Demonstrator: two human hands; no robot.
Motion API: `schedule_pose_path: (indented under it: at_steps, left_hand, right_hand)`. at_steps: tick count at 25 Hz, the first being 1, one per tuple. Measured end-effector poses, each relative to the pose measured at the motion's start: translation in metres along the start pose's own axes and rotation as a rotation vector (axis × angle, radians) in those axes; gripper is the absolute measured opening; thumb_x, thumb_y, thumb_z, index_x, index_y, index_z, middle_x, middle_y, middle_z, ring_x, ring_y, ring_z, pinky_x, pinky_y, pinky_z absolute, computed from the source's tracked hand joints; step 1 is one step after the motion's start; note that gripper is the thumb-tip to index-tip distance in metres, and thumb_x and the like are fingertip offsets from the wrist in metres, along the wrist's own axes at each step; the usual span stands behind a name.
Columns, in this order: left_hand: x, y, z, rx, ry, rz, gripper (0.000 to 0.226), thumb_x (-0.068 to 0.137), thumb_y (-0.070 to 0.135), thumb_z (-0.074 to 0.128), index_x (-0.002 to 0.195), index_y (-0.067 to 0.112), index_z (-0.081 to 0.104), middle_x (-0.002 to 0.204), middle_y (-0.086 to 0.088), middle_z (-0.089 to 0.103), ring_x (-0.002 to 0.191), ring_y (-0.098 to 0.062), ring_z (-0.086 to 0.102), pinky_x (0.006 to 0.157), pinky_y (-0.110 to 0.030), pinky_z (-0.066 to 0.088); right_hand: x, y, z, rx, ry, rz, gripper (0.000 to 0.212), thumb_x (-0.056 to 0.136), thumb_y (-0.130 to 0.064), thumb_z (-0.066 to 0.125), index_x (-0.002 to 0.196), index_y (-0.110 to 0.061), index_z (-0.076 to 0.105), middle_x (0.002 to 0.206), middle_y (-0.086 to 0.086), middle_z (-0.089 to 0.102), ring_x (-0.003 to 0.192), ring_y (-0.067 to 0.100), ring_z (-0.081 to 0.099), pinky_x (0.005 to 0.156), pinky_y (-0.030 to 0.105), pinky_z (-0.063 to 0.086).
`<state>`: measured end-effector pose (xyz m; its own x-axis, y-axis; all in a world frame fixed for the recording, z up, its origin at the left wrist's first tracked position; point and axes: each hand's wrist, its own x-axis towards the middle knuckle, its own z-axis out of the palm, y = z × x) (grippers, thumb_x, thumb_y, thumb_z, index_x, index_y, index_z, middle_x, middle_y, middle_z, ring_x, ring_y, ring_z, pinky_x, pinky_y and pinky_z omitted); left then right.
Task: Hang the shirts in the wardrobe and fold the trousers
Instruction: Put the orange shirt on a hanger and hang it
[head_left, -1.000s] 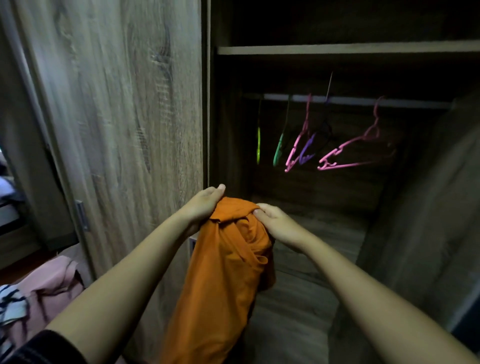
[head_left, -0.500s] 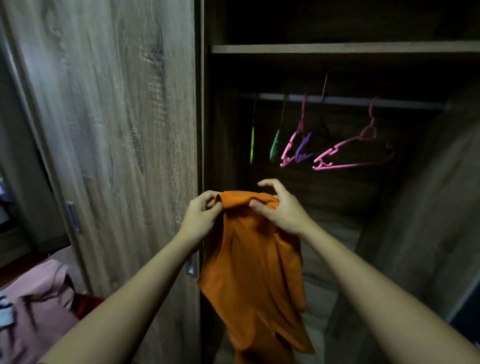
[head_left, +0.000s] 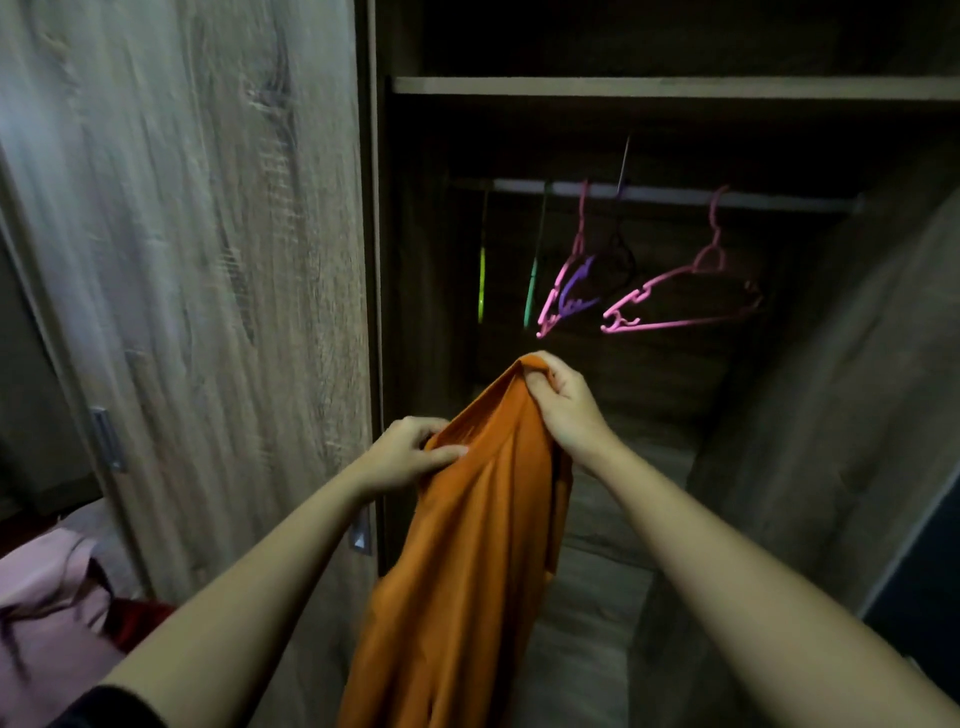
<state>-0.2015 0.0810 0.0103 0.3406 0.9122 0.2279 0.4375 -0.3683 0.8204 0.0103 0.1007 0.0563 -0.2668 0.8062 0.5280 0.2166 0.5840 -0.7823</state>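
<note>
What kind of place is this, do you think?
Probably a bedroom, in front of an open wooden wardrobe. Plastic hangers hang on its rail, an orange shirt is held up before it, and a pink garment lies at lower left.

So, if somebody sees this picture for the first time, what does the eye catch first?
The orange shirt hangs in the centre, gripped at its top by the left hand and, higher, the right hand. Behind it, bright empty hangers dangle from the rail inside the dark wardrobe.
</note>
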Motion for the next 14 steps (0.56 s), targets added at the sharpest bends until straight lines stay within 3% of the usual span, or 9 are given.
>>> schedule_pose_path:
  at_steps: [3, 6, 8, 10, 12, 14]
  left_hand:
    - [-0.007, -0.03, -0.01, 0.16, -0.021, -0.123, 0.015, 0.09, 0.026, 0.059, 0.076, 0.024, 0.059, 0.073, 0.005, 0.062, 0.065, -0.001, 0.062, 0.068, -0.024, 0.05]
    - [-0.006, -0.036, -0.024, 0.315, 0.137, -0.245, 0.015, 0.091, 0.014, 0.057, 0.081, 0.022, 0.063, 0.079, 0.002, 0.064, 0.069, -0.003, 0.062, 0.067, -0.022, 0.051]
    - [0.001, -0.024, -0.035, 0.07, 0.194, -0.296, 0.01, 0.088, 0.007, 0.058, 0.089, 0.011, 0.067, 0.081, -0.005, 0.066, 0.065, -0.009, 0.064, 0.058, -0.019, 0.05]
    - [0.005, -0.005, -0.05, -0.171, 0.1, -0.324, 0.01, 0.084, 0.003, 0.062, 0.093, 0.002, 0.066, 0.08, -0.01, 0.066, 0.065, -0.013, 0.064, 0.057, -0.021, 0.053]
    - [0.008, 0.009, -0.063, -0.257, -0.032, -0.327, 0.009, 0.081, 0.007, 0.067, 0.089, 0.005, 0.066, 0.078, -0.008, 0.066, 0.068, -0.016, 0.064, 0.061, -0.023, 0.054]
    - [0.011, 0.018, -0.067, -0.249, -0.056, -0.314, 0.004, 0.083, 0.018, 0.068, 0.08, 0.015, 0.067, 0.074, -0.003, 0.062, 0.07, -0.016, 0.059, 0.065, -0.025, 0.048]
  right_hand:
    - [0.005, -0.006, -0.011, 0.017, 0.102, 0.028, 0.022, 0.098, -0.016, 0.042, 0.092, -0.027, 0.061, 0.085, -0.012, 0.06, 0.08, -0.005, 0.056, 0.076, 0.011, 0.043]
    - [0.002, -0.003, -0.031, -0.013, 0.138, 0.098, 0.019, 0.097, -0.024, 0.044, 0.097, -0.027, 0.062, 0.089, -0.012, 0.062, 0.087, 0.001, 0.058, 0.076, 0.016, 0.043]
    - [-0.003, 0.002, -0.042, -0.163, 0.087, 0.073, 0.017, 0.095, -0.034, 0.048, 0.086, -0.031, 0.063, 0.082, -0.014, 0.063, 0.081, -0.002, 0.058, 0.073, 0.016, 0.044]
    - [-0.008, 0.007, -0.053, -0.322, 0.052, 0.066, 0.021, 0.089, -0.042, 0.055, 0.076, -0.029, 0.063, 0.074, -0.013, 0.064, 0.073, -0.004, 0.059, 0.066, 0.011, 0.044]
    - [-0.012, 0.01, -0.065, -0.396, 0.071, 0.102, 0.025, 0.089, -0.042, 0.056, 0.078, -0.023, 0.067, 0.076, -0.007, 0.066, 0.073, 0.001, 0.06, 0.063, 0.009, 0.043]
    - [-0.013, 0.011, -0.079, -0.383, 0.128, 0.159, 0.031, 0.091, -0.04, 0.053, 0.079, -0.015, 0.068, 0.076, 0.0, 0.065, 0.074, 0.011, 0.061, 0.069, 0.02, 0.046]
